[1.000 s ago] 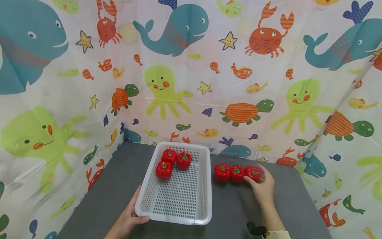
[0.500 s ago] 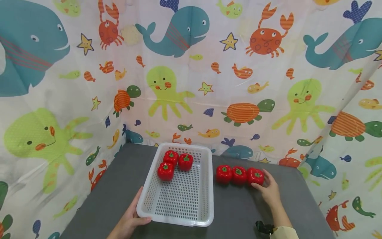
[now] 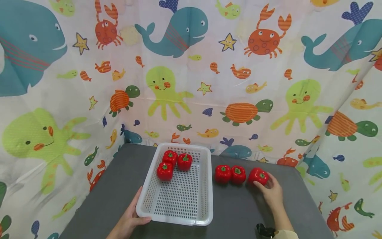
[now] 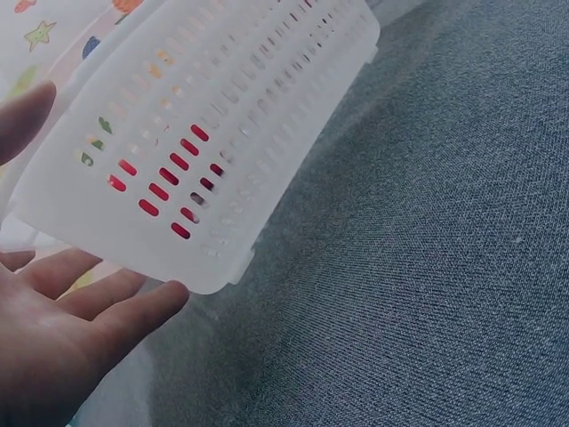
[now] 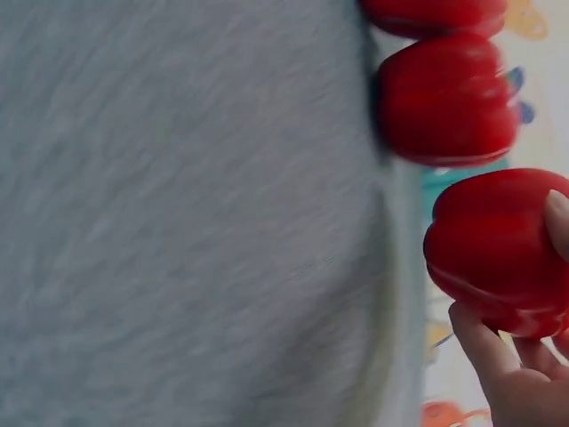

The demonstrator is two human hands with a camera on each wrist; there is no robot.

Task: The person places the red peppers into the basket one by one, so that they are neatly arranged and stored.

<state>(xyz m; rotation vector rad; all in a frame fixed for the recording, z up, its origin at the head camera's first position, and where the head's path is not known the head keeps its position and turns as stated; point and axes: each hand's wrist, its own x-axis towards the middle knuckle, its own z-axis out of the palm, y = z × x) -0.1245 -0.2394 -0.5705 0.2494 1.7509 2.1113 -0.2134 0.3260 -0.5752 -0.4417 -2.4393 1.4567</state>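
In the head view my right hand (image 3: pixel 273 193) grips a red bell pepper (image 3: pixel 258 176) at its right side, the pepper tilted with its stem toward the hand. The right wrist view shows thumb and fingers of that hand (image 5: pixel 524 378) around the pepper (image 5: pixel 498 245), a gap between it and the neighbouring pepper (image 5: pixel 449 102). My left hand (image 3: pixel 128 219) is at the near left corner of a white perforated basket (image 3: pixel 174 219), thumb over the rim. Seen from the left wrist, its fingers (image 4: pixel 142 311) touch the basket's corner (image 4: pixel 169 258). Three red peppers sit in the basket's far left part.
Two more red peppers (image 3: pixel 222 174) (image 3: pixel 238 175) stand side by side right of the basket on the dark grey table (image 3: pixel 232 209). A curtain printed with sea animals (image 3: pixel 179 132) borders the table's back and sides. A black object (image 3: pixel 264 230) is at the right wrist.
The right hand's pepper has moved right, away from the other two, and tilted toward the hand. The left hand still holds the basket's corner.
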